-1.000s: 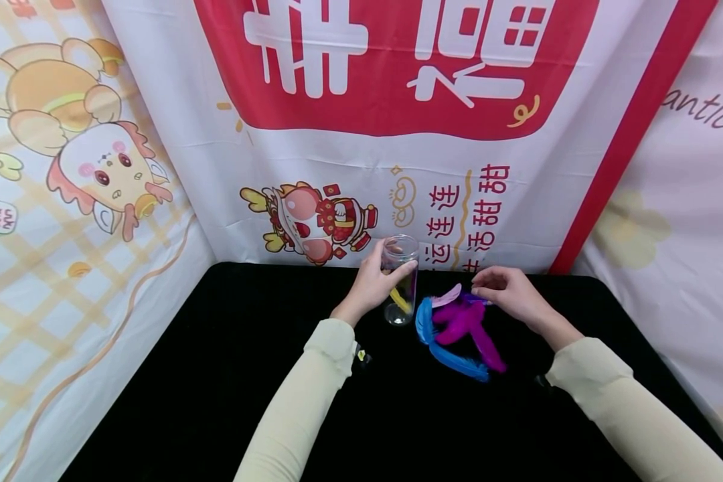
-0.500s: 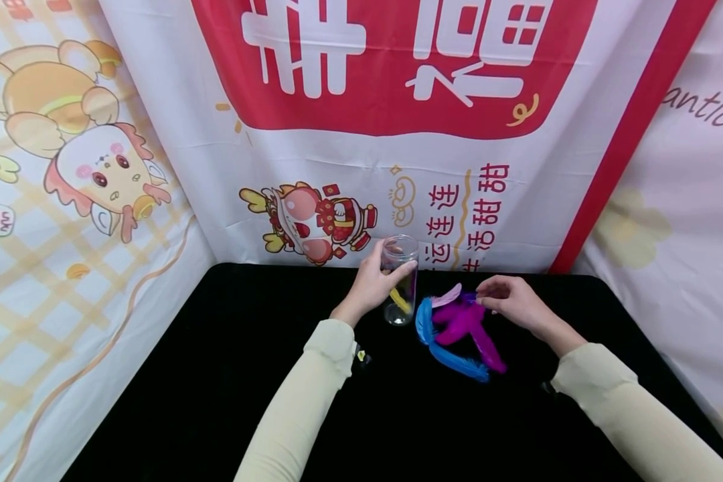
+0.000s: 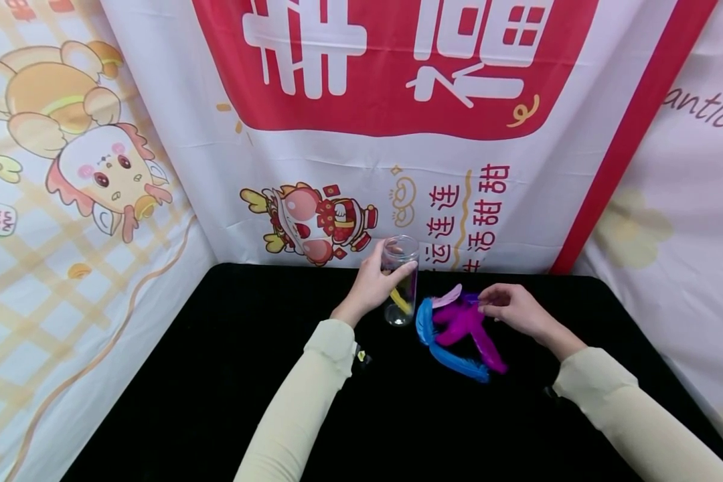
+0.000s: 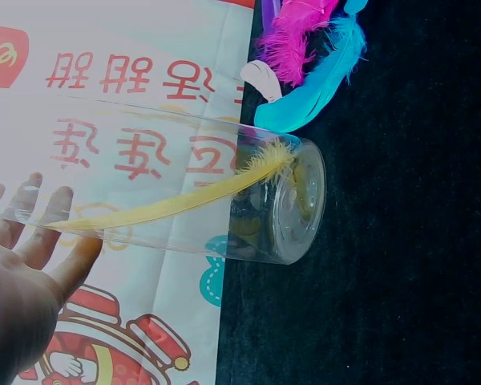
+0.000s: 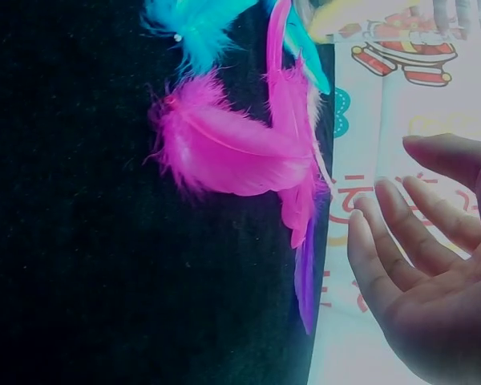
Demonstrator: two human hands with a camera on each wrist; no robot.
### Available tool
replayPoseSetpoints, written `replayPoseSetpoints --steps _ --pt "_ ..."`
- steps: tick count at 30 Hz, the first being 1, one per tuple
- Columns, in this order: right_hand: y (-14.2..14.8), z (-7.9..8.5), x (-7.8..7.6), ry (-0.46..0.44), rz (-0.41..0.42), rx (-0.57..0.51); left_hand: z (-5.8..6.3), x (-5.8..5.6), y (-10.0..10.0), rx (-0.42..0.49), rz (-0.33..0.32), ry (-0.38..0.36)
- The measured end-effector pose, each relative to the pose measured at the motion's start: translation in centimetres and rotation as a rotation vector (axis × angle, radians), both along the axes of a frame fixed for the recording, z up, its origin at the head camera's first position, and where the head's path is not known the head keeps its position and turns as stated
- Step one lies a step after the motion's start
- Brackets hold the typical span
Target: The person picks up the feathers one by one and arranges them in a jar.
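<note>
Gripped in my left hand [image 3: 370, 278] is a clear plastic jar [image 3: 407, 288] without a lid, upright on the black table. Inside it leans one yellow feather [image 4: 184, 199], its fluffy end near the bottom. My right hand [image 3: 511, 308] hovers just right of a loose pile of feathers. In the right wrist view its fingers [image 5: 409, 241] are loosely bent and spread from the thumb, holding nothing. The pile has magenta feathers [image 5: 240, 152], a violet feather [image 5: 305, 293], blue feathers [image 3: 458, 363] and a pale pink feather [image 3: 448, 296]. The feathers partly overlap.
A black cloth [image 3: 229, 388] covers the table. Right behind the jar hangs a white and red printed curtain [image 3: 337, 150]. Other printed curtains [image 3: 156, 288] close off the left and right sides.
My right hand has drawn back slightly toward me and to the right, beside the pile. The left hand and jar have stayed in place.
</note>
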State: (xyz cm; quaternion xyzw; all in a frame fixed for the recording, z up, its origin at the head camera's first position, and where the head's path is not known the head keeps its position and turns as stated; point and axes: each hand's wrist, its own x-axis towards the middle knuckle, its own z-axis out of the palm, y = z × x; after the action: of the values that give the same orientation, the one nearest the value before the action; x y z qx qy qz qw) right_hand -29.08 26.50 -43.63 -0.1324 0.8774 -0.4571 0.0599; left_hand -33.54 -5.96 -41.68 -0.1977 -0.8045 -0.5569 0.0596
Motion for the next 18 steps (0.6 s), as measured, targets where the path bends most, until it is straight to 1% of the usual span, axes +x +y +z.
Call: replayPoseSetpoints --steps 9,18 --pt "0.2 -0.6 0.1 -0.03 0.013 0.0 0.0 0.0 0.0 0.003 -0.006 0.01" --pt "0.6 -1.3 -0.2 -0.056 0.014 0.031 0.1 0.0 -0.1 0.012 -0.014 0.0"
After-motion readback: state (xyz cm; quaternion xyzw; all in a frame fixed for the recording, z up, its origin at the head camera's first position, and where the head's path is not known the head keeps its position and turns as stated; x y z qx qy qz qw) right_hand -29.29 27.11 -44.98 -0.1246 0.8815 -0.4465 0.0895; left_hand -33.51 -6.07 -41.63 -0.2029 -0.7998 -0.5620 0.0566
